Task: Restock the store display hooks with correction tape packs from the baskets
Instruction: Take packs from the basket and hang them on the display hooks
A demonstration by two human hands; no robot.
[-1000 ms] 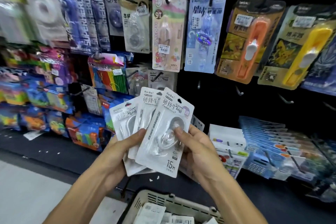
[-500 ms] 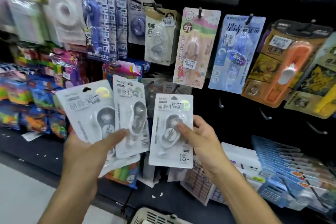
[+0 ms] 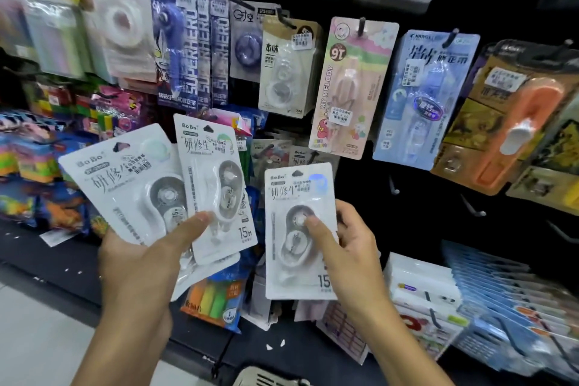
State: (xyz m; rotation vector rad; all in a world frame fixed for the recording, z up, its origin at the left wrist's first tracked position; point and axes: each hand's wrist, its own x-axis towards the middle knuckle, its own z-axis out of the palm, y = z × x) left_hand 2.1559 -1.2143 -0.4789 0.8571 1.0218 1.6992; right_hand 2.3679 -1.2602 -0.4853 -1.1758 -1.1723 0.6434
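Left hand (image 3: 138,263) grips a fanned bunch of white carded correction tape packs (image 3: 175,188) w/ thumb on top, right hand (image 3: 347,247) pinches one more white carded pack (image 3: 299,229) upright just right of them, both in front of the black pegboard display w/ bare hooks (image 3: 393,186), beige plastic basket rim (image 3: 266,378) at bottom edge.

Bright even light, motion blur, wide-angle bending at edges

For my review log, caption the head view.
Left hand holds fanned white correction tape packs; right hand pinches a single pack below stocked display hooks.
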